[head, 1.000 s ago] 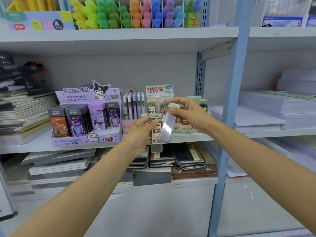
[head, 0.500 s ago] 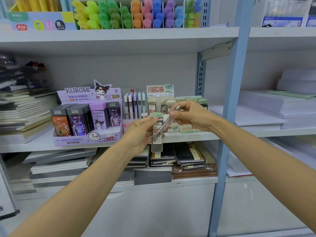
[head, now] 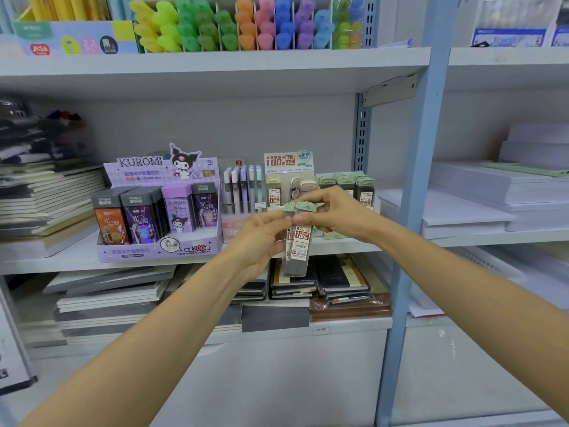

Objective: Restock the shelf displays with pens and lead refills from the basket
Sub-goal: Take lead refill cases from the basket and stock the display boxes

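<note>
Two green-capped lead refill cases [head: 299, 251] stand side by side and upright in front of the middle shelf. My left hand [head: 261, 238] pinches them from the left and my right hand [head: 335, 215] grips their caps from the right. Behind them sits the lead refill display [head: 289, 177] with a red "100" header, and a row of green-capped cases [head: 348, 184] to its right. Pastel pens [head: 241, 189] stand in a holder left of that display. No basket is in view.
A purple Kuromi refill box [head: 157, 211] occupies the shelf's left part. Highlighters [head: 234, 23] fill the top shelf. Notebooks [head: 320, 282] are stacked on the lower shelf. A blue upright post [head: 412, 211] rises just right of my hands, with white paper stacks [head: 498, 192] beyond it.
My right hand has turned its tilted case upright and brought it against the case in my left hand; both cases now sit together between the hands.
</note>
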`<action>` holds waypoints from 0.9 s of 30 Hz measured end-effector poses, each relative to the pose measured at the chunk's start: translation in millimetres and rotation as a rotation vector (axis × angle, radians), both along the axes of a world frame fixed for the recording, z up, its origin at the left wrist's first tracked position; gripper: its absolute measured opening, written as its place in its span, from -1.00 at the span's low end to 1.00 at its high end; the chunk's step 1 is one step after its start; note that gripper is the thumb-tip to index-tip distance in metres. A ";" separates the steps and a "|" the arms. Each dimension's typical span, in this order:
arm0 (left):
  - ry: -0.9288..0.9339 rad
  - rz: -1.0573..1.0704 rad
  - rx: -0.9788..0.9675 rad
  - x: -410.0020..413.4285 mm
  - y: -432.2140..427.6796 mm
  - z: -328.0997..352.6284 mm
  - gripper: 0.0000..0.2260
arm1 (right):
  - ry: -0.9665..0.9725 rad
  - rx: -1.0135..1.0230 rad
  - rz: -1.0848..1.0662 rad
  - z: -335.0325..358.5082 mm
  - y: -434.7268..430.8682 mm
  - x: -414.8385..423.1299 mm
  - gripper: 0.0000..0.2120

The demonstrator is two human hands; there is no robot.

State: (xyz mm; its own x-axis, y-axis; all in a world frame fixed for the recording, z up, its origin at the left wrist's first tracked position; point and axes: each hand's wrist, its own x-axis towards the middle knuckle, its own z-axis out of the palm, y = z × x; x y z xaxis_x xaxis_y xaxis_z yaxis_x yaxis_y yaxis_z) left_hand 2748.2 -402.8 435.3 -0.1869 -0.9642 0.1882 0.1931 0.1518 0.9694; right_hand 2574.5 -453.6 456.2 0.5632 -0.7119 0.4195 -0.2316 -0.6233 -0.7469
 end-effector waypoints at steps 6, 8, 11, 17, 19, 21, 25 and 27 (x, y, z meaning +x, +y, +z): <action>-0.150 0.109 -0.097 -5.9 -6.1 -4.6 -0.75 | 0.064 -0.066 -0.141 3.1 1.4 -22.6 -0.92; -0.500 0.233 -0.334 -7.3 -11.4 -9.9 -0.73 | 0.041 -0.100 -0.264 7.7 -2.9 -39.3 -0.85; -0.890 0.396 -0.660 -11.4 -22.0 -20.2 -0.68 | -0.108 -0.178 -0.451 22.0 -12.3 -64.8 -0.81; -1.421 0.527 -0.904 -35.2 -50.6 -32.0 -0.38 | -0.206 -0.370 -0.656 41.1 -36.1 -89.0 -0.87; -1.513 0.536 -0.872 -40.7 -58.2 -34.3 -0.33 | -0.180 -0.396 -0.672 37.0 -43.7 -85.0 -0.87; -1.552 0.534 -0.857 -42.8 -63.3 -37.3 -0.31 | -0.146 -0.397 -0.675 29.7 -51.0 -77.4 -0.85; -1.532 0.567 -0.912 -39.3 -66.8 -38.6 -0.35 | -0.062 -0.406 -0.633 15.7 -61.0 -60.8 -0.86; -1.521 0.569 -0.922 -38.6 -67.0 -38.4 -0.36 | 0.020 -0.434 -0.628 15.2 -63.6 -55.7 -0.85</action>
State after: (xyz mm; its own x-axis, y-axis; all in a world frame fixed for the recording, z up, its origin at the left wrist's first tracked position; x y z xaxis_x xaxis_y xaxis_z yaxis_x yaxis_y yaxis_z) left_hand 2709.5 -469.8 396.9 -0.4070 -0.6680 0.6230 -0.9047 0.3889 -0.1740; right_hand 2518.9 -517.2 471.4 0.1175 -0.6745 0.7288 -0.6505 -0.6068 -0.4567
